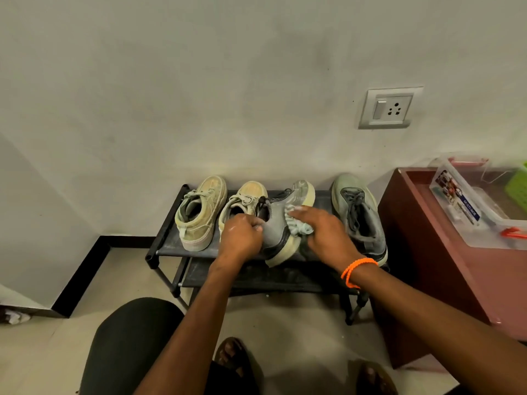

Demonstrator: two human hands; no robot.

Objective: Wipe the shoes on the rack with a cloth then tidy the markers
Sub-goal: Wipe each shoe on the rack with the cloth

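A black two-tier shoe rack (168, 246) stands against the wall with several shoes on its top shelf. My left hand (241, 233) grips the collar of a grey sneaker (278, 223), which is tilted onto its side so the pale sole faces right. My right hand (323, 230) presses a light blue-grey cloth (298, 225) against that sneaker's side near the sole. Two beige canvas shoes (199, 213) sit to the left and a second grey sneaker (360, 215) lies at the right end. No loose markers are visible.
A dark red cabinet (427, 252) stands right of the rack, carrying a clear plastic box (467, 206) of supplies and a green basket (517, 183). A wall socket (389, 108) is above. My knee and sandalled feet are at the bottom, on a tiled floor.
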